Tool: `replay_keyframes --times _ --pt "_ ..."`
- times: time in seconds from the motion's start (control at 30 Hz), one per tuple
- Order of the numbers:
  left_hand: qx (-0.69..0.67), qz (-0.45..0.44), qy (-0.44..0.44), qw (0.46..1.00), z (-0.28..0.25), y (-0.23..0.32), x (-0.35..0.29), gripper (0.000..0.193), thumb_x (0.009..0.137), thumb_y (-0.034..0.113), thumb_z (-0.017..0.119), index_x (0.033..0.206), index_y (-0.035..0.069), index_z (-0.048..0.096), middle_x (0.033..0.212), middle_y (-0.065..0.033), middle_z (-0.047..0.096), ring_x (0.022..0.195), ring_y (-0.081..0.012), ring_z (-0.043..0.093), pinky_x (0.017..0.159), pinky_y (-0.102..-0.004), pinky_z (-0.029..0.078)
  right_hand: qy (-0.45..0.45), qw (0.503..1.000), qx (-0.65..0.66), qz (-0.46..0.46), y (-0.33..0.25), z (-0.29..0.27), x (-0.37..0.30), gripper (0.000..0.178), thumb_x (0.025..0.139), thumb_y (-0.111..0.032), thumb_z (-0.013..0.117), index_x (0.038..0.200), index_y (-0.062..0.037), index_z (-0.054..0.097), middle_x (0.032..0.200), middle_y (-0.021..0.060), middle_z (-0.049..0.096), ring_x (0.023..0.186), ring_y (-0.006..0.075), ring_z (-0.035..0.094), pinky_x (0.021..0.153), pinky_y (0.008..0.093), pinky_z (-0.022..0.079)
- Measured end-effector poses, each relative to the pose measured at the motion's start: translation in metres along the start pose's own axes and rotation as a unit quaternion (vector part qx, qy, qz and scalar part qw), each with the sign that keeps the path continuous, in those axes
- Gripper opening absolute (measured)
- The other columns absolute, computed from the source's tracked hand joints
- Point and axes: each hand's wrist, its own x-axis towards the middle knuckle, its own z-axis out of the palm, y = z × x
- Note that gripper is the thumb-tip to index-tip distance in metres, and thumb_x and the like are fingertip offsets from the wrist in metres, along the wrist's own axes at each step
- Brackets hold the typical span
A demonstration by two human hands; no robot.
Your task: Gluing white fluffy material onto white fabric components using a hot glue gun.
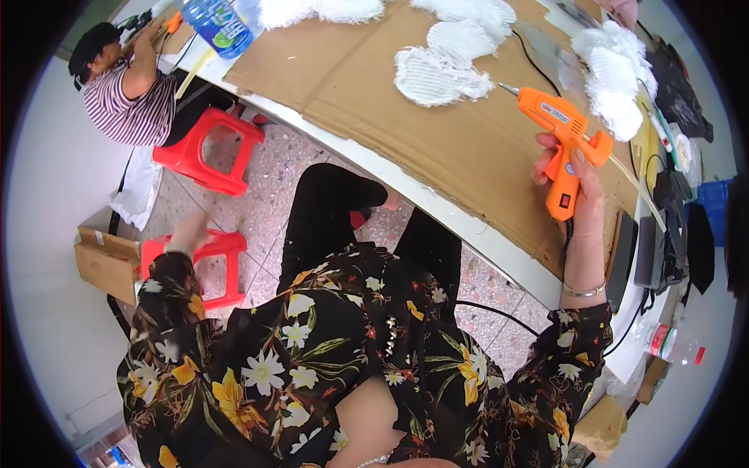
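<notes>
My right hand [589,187] is wrapped round the grip of an orange hot glue gun [555,115], held over the right part of a brown cardboard sheet [343,86]. The gun's metal nozzle points up and left, towards a white, fluffy ribbed piece [437,78] lying on the cardboard. A pale glue stick [630,176] sticks out of its back, and a dark cord hangs from the grip. Away from the table, low on the left, my left hand [189,232] hangs beside a red plastic stool [222,269]; motion smears its fingers.
More white fluffy pieces [612,74] lie at the far right. Along the far left edge stands a blue-labelled bottle [217,27]. A person in a striped shirt [129,109] sits there on another red stool [204,152]. A clear bottle [671,343] lies at the right; a cardboard box [108,261] is left.
</notes>
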Motion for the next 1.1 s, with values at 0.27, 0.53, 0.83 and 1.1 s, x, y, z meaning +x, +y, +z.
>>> replay_keyframes --times 0.27,0.53,0.83,1.1 --pt "-0.623 0.066 0.259 0.735 -0.042 0.091 -0.011 0.023 0.084 0.017 0.063 0.096 -0.003 0.066 0.084 -0.0046 0.066 0.079 -0.0089 0.058 0.072 -0.0231 0.045 -0.032 0.998 0.050 0.016 0.013 -0.029 0.011 0.047 0.089 -0.032 0.049 0.124 -0.0003 0.046 0.113 0.0146 0.056 0.080 0.0159 0.055 0.065 0.0286 0.043" --pt "-0.832 0.275 0.143 0.460 -0.092 0.158 0.008 0.015 0.086 0.005 0.059 0.099 -0.001 0.064 0.092 -0.0076 0.066 0.085 -0.0144 0.063 0.077 -0.0285 0.052 0.009 0.998 0.049 0.036 0.005 -0.020 0.012 0.043 0.092 -0.029 0.047 0.122 0.0017 0.046 0.108 0.0140 0.057 0.074 0.0148 0.052 0.064 0.0275 0.043" --pt "-0.854 0.230 0.186 0.428 -0.094 0.170 0.001 0.011 0.080 0.003 0.066 0.091 -0.001 0.064 0.083 -0.0069 0.066 0.077 -0.0140 0.063 0.073 -0.0261 0.051 -0.002 0.997 0.072 0.038 0.003 -0.015 0.005 0.045 0.092 -0.030 0.047 0.123 0.0020 0.045 0.100 0.0114 0.058 0.071 0.0139 0.050 0.064 0.0259 0.041" --pt "-0.871 0.123 0.229 0.417 -0.098 0.168 0.012 0.015 0.084 0.010 0.064 0.095 0.000 0.062 0.087 -0.0073 0.064 0.078 -0.0164 0.062 0.072 -0.0291 0.051 0.001 0.998 0.052 0.041 0.005 -0.009 0.005 0.048 0.092 -0.034 0.047 0.119 0.0058 0.048 0.084 0.0079 0.056 0.068 0.0129 0.047 0.063 0.0242 0.040"
